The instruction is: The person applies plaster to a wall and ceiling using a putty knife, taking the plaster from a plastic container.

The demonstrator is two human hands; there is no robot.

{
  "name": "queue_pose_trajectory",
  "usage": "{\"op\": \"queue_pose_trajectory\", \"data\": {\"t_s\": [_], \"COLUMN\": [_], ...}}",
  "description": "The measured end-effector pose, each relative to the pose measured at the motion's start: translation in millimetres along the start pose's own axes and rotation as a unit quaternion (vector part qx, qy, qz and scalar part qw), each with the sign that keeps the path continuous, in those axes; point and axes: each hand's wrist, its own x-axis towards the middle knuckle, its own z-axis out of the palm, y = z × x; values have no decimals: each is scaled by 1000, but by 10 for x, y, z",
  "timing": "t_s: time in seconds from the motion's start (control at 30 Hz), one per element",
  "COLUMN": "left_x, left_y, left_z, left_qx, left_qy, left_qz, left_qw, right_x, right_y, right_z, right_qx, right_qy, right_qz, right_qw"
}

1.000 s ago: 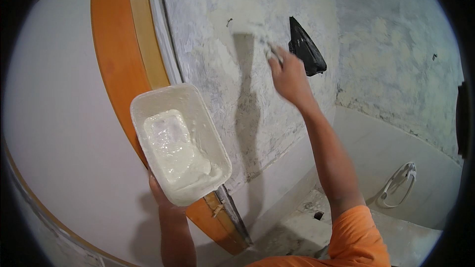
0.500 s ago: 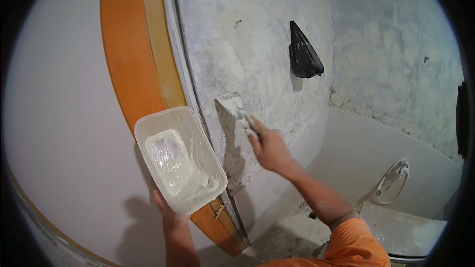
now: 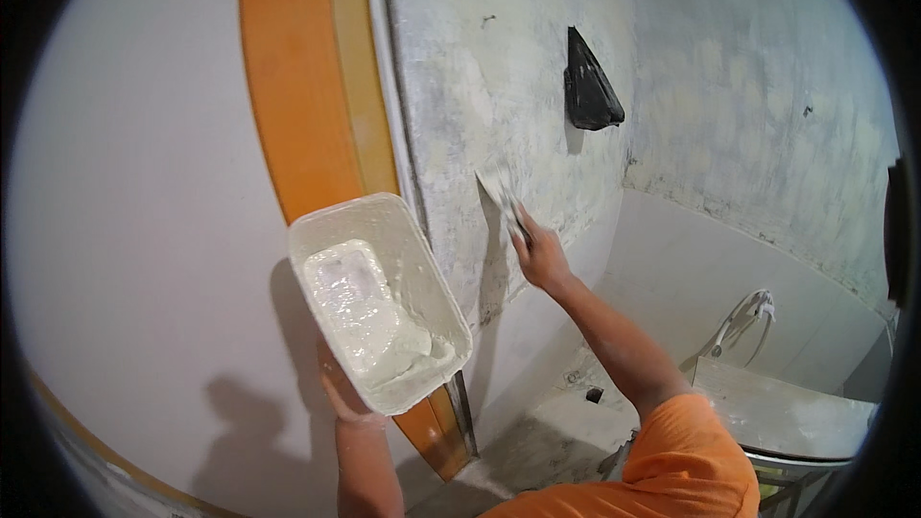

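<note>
My left hand [image 3: 343,384] holds a white rectangular plastic tub [image 3: 446,302] from below and behind, with part of the fingers hidden by it. Wet off-white putty [image 3: 360,312] coats the tub's bottom and inner walls, thicker toward the near corner. In my right hand [image 3: 540,254] is a putty knife [image 3: 500,190], gripped by its handle, with its wide, putty-smeared blade up against the patchy grey wall [image 3: 547,182]. The blade is slightly blurred.
An orange door frame [image 3: 293,105] runs beside a plain white surface [image 3: 144,182] on the left. A black plastic bag [image 3: 593,91] hangs on the wall, right of a small hook [image 3: 489,18]. A white hose sprayer [image 3: 761,307] is at right, above a pale ledge [image 3: 787,408].
The putty knife has turned and shifted along the wall with my right hand. The whole view has swung, so the tub and door frame appear further right.
</note>
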Motion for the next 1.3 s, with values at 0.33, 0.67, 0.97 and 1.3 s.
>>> {"op": "queue_pose_trajectory", "data": {"t_s": [0.33,0.67,0.97,1.3], "left_x": [150,11,-562,-1138], "left_y": [73,-104,-772,-1359], "left_z": [152,8,364,211], "left_qx": [-43,-23,-55,37], "left_qy": [-15,69,103,99], "left_qz": [-105,-57,-177,-198], "left_qw": [993,996,977,974], "right_x": [1317,993,-633,-895], "right_y": [-1077,-691,-474,-652], "right_z": [-757,-95,-1563,-2572], "right_qx": [8,-92,2,125], "right_qy": [93,-41,-367,-295], "right_qz": [-92,35,65,37], "right_qw": [991,994,928,947]}}
